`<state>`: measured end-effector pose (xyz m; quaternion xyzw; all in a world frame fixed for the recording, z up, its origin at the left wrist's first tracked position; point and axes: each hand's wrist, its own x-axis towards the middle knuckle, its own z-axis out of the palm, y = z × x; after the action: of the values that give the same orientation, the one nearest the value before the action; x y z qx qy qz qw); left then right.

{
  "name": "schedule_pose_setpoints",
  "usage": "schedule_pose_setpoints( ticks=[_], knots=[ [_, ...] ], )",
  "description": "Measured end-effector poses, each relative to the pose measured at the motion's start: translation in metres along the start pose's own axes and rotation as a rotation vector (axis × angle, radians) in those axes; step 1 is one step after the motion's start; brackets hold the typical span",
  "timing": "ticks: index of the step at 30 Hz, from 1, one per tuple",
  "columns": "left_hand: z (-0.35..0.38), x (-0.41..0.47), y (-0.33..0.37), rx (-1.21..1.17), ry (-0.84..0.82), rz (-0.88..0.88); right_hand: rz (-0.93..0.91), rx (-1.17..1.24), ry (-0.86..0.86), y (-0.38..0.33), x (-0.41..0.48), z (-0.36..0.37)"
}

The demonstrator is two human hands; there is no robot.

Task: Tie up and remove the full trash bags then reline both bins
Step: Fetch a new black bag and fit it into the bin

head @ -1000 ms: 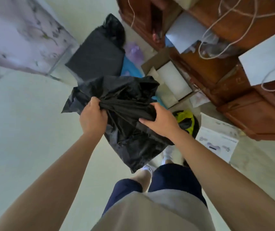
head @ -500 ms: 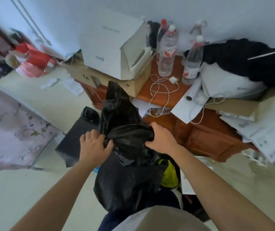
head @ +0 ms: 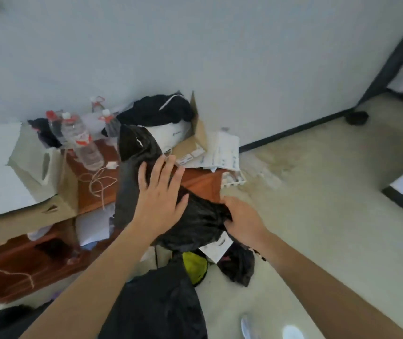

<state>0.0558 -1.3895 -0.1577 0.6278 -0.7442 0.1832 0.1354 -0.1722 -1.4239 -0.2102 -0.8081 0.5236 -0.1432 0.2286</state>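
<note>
Black bag (head: 195, 223) held up in the air in front of the person, above the floor (head: 317, 179) and partly in front of the wooden tabletop (head: 195, 182).

Left hand (head: 161, 196): spread open, fingers (head: 157, 171) fanned, palm flat against the bag's upper part. It pins or smooths the film rather than gripping it; no plastic seen between the fingers.

Right hand (head: 243, 222): curled closed on a bunched fold of the bag at its right side, fingertips buried in the plastic.

Key relation: the bag's long axis runs up-left to down-right. One loose end stands up past the left hand's fingertips, toward the bottles (head: 83, 140) on the tabletop; the gathered mass sags between both hands toward the right hand. The free tail lies up and away from the left hand, so the left is the nearer one to take it; the right hand already anchors the lower bunch.

Below: more black plastic (head: 161, 302) hangs low near the person's body. Cannot tell if it is the same bag or another one. A yellow-green item (head: 194, 265) and white paper (head: 216, 248) sit under the right hand.

Judgement: looks like opening or gathering a bag, likely a liner. No bin clearly visible in this view, so relining stage is unclear. Frame is motion-blurred.
</note>
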Motion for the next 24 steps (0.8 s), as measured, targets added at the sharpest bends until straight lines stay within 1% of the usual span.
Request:
schedule_pose_setpoints(
  ticks=[3,5,8,10,13,15,17,20,24],
  knots=[
    [-0.002,0.028,0.064,0.106,-0.318,0.121,0.186,-0.025,0.136,0.039,-0.042,-0.046],
    [-0.006,0.043,0.126,0.148,-0.421,0.185,0.353,-0.029,0.238,0.076,-0.086,-0.083],
    [-0.018,0.056,0.222,0.154,-0.448,0.317,0.519,-0.040,0.363,0.132,-0.160,-0.131],
    [-0.026,0.059,0.292,0.108,-0.406,0.414,0.595,-0.031,0.418,0.168,-0.217,-0.158],
    [-0.034,0.056,0.412,-0.065,-0.399,0.506,0.662,0.045,0.475,0.227,-0.316,-0.188],
    [-0.037,0.050,0.499,-0.198,-0.438,0.528,0.680,0.117,0.508,0.267,-0.386,-0.204],
    [-0.037,0.039,0.591,-0.270,-0.493,0.561,0.735,0.153,0.557,0.310,-0.457,-0.219],
    [-0.049,0.013,0.717,-0.299,-0.560,0.685,0.889,0.090,0.600,0.368,-0.558,-0.237],
    [-0.081,-0.011,0.852,-0.387,-0.543,0.915,1.167,-0.036,0.602,0.441,-0.668,-0.257]
  ],
)
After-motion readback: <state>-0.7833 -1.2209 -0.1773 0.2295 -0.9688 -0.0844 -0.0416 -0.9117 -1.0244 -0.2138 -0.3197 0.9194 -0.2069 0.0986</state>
